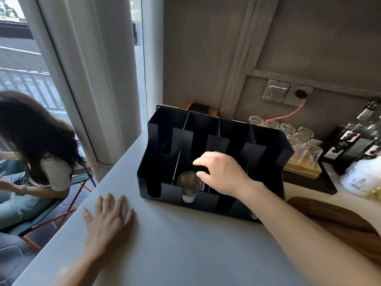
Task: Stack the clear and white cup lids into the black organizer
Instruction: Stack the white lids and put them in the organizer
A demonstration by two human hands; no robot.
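Clear domed lids (pixel 189 180) over white ones in black organizer (pixel 266 141) — both hands empty, fingers spread.

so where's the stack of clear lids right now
In the head view, the clear lids sit in the black organizer, front row, second slot from the left, just left of the right hand.

The number "183" is read, printed in pale figures on a dark label of the black bottle (pixel 348 144) at the far right edge of the counter. A fragment of the same number is seen on a neighbouring label at the frame edge. Print on the white plastic container (pixel 361 174) beside it is noted but cannot be read. No other text is legible.
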